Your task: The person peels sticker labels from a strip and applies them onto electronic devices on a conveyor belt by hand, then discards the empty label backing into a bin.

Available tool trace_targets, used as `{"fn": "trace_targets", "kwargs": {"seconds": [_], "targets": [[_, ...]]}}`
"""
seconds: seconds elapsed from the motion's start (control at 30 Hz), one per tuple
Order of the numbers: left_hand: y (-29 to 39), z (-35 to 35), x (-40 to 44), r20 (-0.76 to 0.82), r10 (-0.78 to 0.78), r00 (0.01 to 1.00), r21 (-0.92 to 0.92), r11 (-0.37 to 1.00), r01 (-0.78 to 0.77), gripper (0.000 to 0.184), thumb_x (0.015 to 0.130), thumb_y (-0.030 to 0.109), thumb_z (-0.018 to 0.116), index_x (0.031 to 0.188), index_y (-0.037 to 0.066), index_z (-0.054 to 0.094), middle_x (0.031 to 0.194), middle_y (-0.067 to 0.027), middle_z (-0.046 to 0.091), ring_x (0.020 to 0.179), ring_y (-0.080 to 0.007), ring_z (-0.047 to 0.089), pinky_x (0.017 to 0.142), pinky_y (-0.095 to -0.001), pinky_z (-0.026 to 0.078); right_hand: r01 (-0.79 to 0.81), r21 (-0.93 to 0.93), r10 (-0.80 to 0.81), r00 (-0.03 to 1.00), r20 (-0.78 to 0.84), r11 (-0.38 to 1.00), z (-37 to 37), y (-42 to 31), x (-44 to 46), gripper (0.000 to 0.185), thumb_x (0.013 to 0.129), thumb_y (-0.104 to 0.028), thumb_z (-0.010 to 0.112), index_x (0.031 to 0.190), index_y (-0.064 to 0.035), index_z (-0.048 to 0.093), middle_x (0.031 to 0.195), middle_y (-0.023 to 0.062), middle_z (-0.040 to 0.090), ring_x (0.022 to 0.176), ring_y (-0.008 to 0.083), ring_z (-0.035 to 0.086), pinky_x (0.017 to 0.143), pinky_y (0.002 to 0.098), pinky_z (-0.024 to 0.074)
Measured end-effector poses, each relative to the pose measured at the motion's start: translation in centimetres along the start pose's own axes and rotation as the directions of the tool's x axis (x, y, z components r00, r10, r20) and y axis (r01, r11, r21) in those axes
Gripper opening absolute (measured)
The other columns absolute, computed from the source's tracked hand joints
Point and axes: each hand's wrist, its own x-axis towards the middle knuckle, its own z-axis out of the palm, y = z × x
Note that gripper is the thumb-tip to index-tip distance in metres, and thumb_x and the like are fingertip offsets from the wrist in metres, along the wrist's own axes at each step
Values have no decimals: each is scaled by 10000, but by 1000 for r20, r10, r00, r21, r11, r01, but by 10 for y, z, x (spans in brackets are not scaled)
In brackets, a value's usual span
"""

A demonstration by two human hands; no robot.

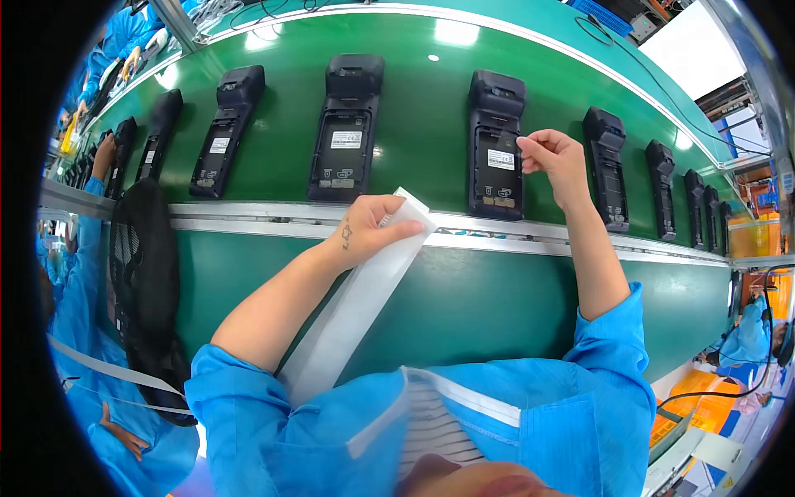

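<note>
My left hand (370, 231) is closed on a long white label strip (356, 302), which hangs down toward my body. The strip's free end sticks out past my thumb, near the belt's front rail. My right hand (556, 164) is pinched at the right edge of a black handheld terminal (497, 112); anything between the fingertips is too small to make out. That terminal lies back up, its recessed bay showing a white label (500, 159). Left of it lies a similar terminal (346, 124) with a white label (346, 139). The terminal (607, 166) to the right shows no white label in its bay.
Several more black terminals lie in a row along the green belt (422, 124). A metal rail (497, 236) borders the belt in front of me. A black mesh chair back (145, 257) stands at left. Co-workers in blue sleeves (79, 240) sit at the left.
</note>
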Motion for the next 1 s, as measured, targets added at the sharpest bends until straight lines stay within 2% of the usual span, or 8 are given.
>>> {"fn": "trace_targets", "kwargs": {"seconds": [0.13, 0.2, 0.43, 0.5, 0.6, 0.8, 0.9, 1.0], "targets": [[4, 5, 1, -12, -30, 999, 3, 1000, 30, 234, 799, 191, 616, 908, -14, 591, 770, -92, 629, 653, -131, 615, 578, -241, 481, -63, -180, 84, 990, 111, 982, -3, 10, 5, 151, 718, -115, 687, 733, 14, 610, 620, 41, 578, 503, 75, 523, 456, 197, 454], [4, 9, 2, -33, 0, 999, 20, 1000, 0, 259, 795, 229, 619, 874, -13, 571, 725, -106, 621, 611, -143, 612, 531, -246, 481, -52, -210, 75, 992, 104, 976, -1, 10, 8, 156, 714, -117, 688, 727, 19, 613, 611, 39, 577, 499, 74, 523, 456, 198, 458], [0, 14, 7, -11, 28, 1000, 31, 999, -28, 255, 795, 230, 621, 873, -8, 577, 716, -96, 623, 612, -132, 608, 534, -233, 470, -40, -312, 77, 991, 108, 949, -1, 10, 14, 174, 691, -129, 694, 719, 29, 628, 591, 47, 586, 498, 75, 540, 460, 203, 479], [0, 16, 8, -8, 38, 999, 30, 999, -38, 251, 796, 226, 620, 874, -9, 579, 716, -96, 625, 612, -130, 608, 532, -233, 469, -41, -314, 79, 991, 110, 949, -1, 9, 14, 174, 690, -130, 693, 720, 29, 630, 593, 49, 589, 496, 75, 542, 461, 204, 482], [2, 16, 9, 13, -14, 1000, 23, 1000, 14, 215, 796, 160, 616, 907, -23, 605, 817, -80, 626, 689, -118, 611, 608, -229, 477, -34, -321, 76, 990, 118, 946, -1, 8, 14, 175, 687, -126, 690, 722, 35, 631, 592, 53, 591, 493, 77, 544, 461, 204, 483], [0, 22, 13, 9, -22, 1000, 15, 1000, 22, 211, 796, 154, 614, 908, -24, 604, 804, -79, 626, 686, -113, 606, 602, -225, 472, -28, -323, 78, 986, 145, 946, -2, 6, 15, 171, 685, -113, 680, 724, 47, 630, 582, 59, 587, 490, 83, 547, 460, 205, 480], [0, 28, 16, -4, 30, 1000, 14, 999, -30, 229, 798, 200, 616, 873, -13, 577, 721, -102, 625, 611, -132, 609, 534, -232, 472, -25, -329, 83, 983, 161, 944, -4, 6, 15, 176, 703, -127, 683, 723, 38, 627, 596, 47, 584, 498, 76, 532, 465, 199, 461], [-2, 29, 17, 0, 23, 1000, 9, 1000, -23, 233, 802, 201, 608, 879, -16, 571, 723, -108, 622, 610, -139, 610, 528, -238, 477, -25, -339, 91, 980, 179, 941, -4, 6, 16, 179, 707, -132, 687, 725, 35, 625, 600, 44, 583, 494, 76, 524, 464, 197, 451]]}}
